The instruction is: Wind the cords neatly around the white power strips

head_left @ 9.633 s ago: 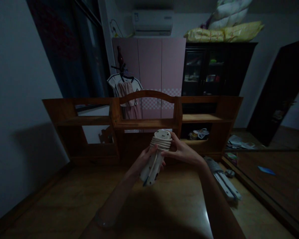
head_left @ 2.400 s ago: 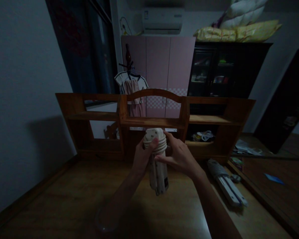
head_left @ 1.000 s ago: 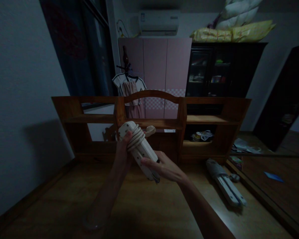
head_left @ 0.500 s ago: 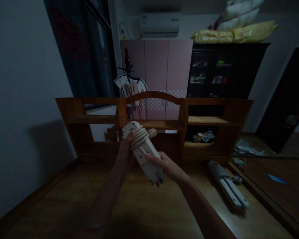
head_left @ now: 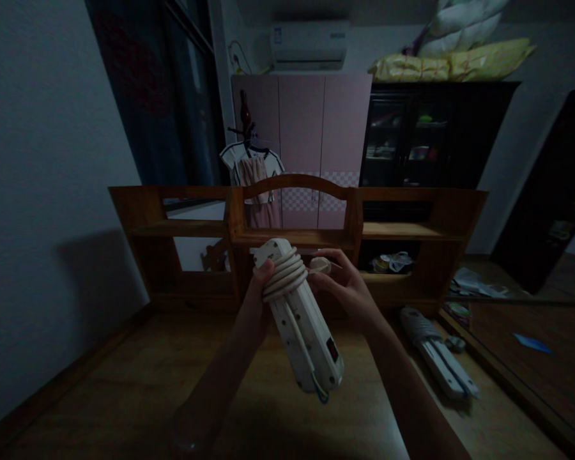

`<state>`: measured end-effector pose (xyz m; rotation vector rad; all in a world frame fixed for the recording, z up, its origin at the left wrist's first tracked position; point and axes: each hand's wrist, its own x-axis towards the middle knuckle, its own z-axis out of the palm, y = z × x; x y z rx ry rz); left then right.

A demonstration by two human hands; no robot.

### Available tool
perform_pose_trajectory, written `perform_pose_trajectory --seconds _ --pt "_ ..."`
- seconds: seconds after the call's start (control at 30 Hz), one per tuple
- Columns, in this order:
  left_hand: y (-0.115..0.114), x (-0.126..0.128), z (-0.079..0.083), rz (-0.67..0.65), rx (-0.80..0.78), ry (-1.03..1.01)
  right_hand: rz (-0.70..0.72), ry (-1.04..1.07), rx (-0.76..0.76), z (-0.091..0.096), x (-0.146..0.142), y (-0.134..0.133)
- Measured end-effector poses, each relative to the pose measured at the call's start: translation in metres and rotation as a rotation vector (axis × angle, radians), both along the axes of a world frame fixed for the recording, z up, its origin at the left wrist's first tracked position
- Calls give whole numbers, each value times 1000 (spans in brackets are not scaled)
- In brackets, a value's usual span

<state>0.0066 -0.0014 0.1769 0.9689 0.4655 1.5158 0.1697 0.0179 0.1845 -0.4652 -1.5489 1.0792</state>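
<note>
A white power strip [head_left: 311, 338] is held up in front of me, tilted, with its cord [head_left: 285, 275] wound several times round the upper end. My left hand [head_left: 256, 297] is closed round that upper end, thumb pressed against the coils. A red switch [head_left: 332, 349] shows near the lower end, where a short loop of bluish wire sticks out. My right hand [head_left: 342, 281] pinches the cord's plug [head_left: 320, 265] just right of the coils. A second power strip [head_left: 436, 354], also wound with its cord, lies on the wooden surface to the right.
A low wooden shelf unit [head_left: 294, 239] stands across the far edge of the wooden surface [head_left: 172, 377]. Some small items and a plastic bag [head_left: 400, 260] sit on its right shelf. Beyond are a pink wardrobe [head_left: 301, 128] and a dark cabinet [head_left: 464, 140].
My right hand has left the power strip's lower body and moved up to the plug, gripping it. The strip has turned and shifted slightly down and right, exposing its red switch.
</note>
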Motion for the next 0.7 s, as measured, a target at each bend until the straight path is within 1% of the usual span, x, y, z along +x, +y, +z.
perform_pose_trajectory --seconds 0.13,0.23,0.3,0.37,0.43,0.5,0.57,0.63,0.7 --pt "4 -4 3 -61 39 36 -16 32 9 -2 1 3" --pt "9 -4 1 -102 49 59 -42 64 -14 -3 -1 5" --pt "12 -1 -3 -87 33 42 -80 70 -21 -3 0 5" --pt "14 2 -9 -35 24 13 -103 65 -38 -2 2 6" --pt "14 5 -13 5 51 0 -109 69 -62 -1 5 6" --pt "13 6 -14 9 102 12 -86 67 -76 1 9 5" --pt "11 6 -13 -10 134 46 -21 38 -73 4 13 2" --pt "9 5 -11 -27 135 93 70 -23 -64 8 16 -2" --pt "8 5 -10 -7 123 139 121 -81 -42 11 17 -7"
